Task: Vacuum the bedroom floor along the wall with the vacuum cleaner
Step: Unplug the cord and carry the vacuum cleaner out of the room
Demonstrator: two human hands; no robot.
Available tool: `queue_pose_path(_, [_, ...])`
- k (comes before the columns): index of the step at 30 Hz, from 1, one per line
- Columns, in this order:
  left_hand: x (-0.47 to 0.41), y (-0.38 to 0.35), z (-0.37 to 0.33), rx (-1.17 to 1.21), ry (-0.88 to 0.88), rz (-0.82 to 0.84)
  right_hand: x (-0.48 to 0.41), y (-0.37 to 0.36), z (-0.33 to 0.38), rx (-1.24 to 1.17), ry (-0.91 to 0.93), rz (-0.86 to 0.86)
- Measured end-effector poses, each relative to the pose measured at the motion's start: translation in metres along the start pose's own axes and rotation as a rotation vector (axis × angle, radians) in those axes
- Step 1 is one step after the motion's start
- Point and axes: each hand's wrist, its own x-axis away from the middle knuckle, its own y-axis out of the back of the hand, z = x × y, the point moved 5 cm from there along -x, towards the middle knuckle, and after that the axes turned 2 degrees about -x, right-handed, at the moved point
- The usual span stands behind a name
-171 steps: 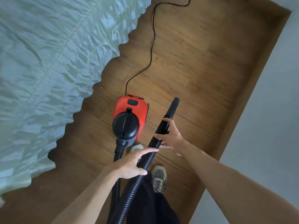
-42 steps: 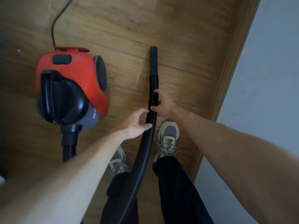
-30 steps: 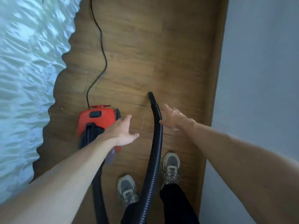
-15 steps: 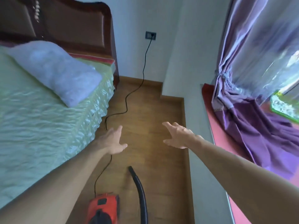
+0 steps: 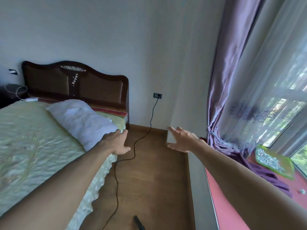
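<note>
My left hand (image 5: 116, 142) and my right hand (image 5: 182, 140) are stretched out in front of me with straight, spread fingers, and neither holds anything. Only the black tip of the vacuum hose (image 5: 139, 225) shows, lying on the wooden floor (image 5: 152, 176) at the bottom edge. The vacuum's red body is out of view. Its black power cord (image 5: 132, 151) snakes along the floor up to a wall socket (image 5: 157, 95). The strip of floor runs between the bed and the low wall on the right.
A bed (image 5: 33, 146) with a pale green cover, a white pillow (image 5: 79, 120) and a dark headboard (image 5: 74, 83) fills the left. A purple curtain (image 5: 232, 80) hangs over a red window ledge (image 5: 232, 205) on the right. A green-rimmed tray (image 5: 272, 161) lies there.
Both hands let go of the hose, which now lies on the floor. My view has lifted from the floor to the room, so the red vacuum body has dropped out of sight.
</note>
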Motion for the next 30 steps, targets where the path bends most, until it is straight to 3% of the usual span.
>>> queue_pose_path(10, [-0.036,0.025,-0.018,0.008,-0.001,-0.051,-0.038,0.038,-0.033,0.024,0.032,-0.065])
queue_pose_path(23, [-0.212,0.075,-0.093,0.054,0.097,-0.117,-0.215,0.096,-0.182,0.096,0.112,-0.038])
queue_pose_path(30, [-0.285,0.089,-0.111,0.051,0.136,-0.122,-0.286,0.099,-0.227,0.1,0.141,-0.015])
